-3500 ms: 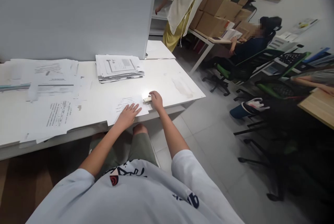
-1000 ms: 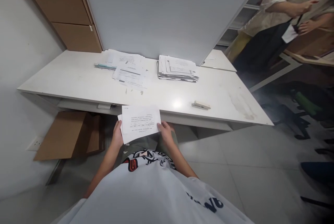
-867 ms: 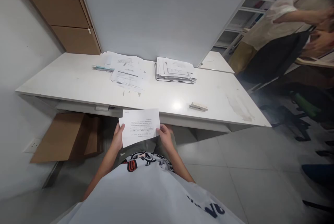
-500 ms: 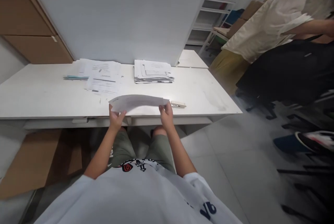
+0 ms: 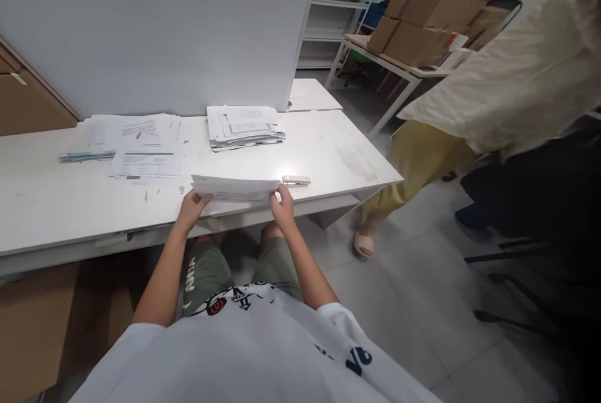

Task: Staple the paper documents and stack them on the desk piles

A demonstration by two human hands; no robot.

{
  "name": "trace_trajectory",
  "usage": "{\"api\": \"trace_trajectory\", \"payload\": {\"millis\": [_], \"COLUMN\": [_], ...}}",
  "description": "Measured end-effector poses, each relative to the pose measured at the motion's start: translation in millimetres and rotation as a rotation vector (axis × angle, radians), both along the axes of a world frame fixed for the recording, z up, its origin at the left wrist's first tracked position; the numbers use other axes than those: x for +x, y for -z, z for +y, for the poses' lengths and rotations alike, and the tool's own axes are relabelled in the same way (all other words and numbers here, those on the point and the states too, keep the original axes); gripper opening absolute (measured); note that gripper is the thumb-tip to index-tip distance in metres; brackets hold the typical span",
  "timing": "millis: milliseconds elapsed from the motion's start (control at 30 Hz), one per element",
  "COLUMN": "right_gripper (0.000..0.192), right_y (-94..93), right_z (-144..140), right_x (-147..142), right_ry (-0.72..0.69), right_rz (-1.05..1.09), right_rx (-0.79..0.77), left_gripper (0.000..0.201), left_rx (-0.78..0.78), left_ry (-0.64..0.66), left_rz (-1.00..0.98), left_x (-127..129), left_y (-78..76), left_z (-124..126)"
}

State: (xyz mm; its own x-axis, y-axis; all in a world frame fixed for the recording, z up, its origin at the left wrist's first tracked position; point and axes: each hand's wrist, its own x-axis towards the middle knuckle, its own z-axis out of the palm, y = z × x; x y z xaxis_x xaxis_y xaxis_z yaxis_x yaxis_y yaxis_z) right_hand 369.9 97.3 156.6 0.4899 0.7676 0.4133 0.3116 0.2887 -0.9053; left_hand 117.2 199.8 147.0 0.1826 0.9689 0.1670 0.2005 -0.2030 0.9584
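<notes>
While a person in a pale top stood at the right, the tabletop (image 5: 328, 146) carried a paper stack (image 5: 244, 126) and loose sheets (image 5: 141, 149). Over its front edge, the left hand (image 5: 191, 208) and right hand (image 5: 284, 203) each pinched one end of a sheet (image 5: 235, 188). A stapler (image 5: 295, 180) lay just beside the right hand.

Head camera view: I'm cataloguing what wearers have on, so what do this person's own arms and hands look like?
Both arms are bare from the short sleeves of a white T-shirt with dark lettering and a red-and-black print. The left hand and right hand wear no gloves; no watch, ring or bracelet shows. Olive-green shorts with pale lettering on one leg are also worn.
</notes>
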Motion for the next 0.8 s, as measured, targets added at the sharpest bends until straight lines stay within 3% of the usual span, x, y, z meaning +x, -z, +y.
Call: {"api": "trace_trajectory", "payload": {"millis": [200,367,500,667,800], "right_gripper": [0.015,0.018,0.021,0.032,0.028], "right_y": [20.0,31.0,30.5,27.4,29.3], "right_z": [4.9,7.4,8.7,2.7,-1.6], "right_x": [-7.1,-10.5,-11.8,2.7,21.6], "right_ry": [0.099,0.119,0.090,0.085,-0.039], "right_rz": [0.207,0.199,0.161,0.141,0.149], "right_rx": [0.016,0.001,-0.033,-0.117,-0.309], "left_gripper": [0.052,0.039,0.038,0.049,0.038], "left_rx": [0.111,0.168,0.099,-0.093,-0.078], "left_ry": [0.050,0.077,0.112,-0.025,-0.098], "left_rz": [0.027,0.116,0.142,0.126,0.306], "left_x": [-1.5,-1.0,-0.8,-4.3,0.9], "left_y": [8.7,-2.8,-7.6,3.7,3.8], "left_z": [-1.7,-11.2,-14.2,-18.3,-17.5]}}
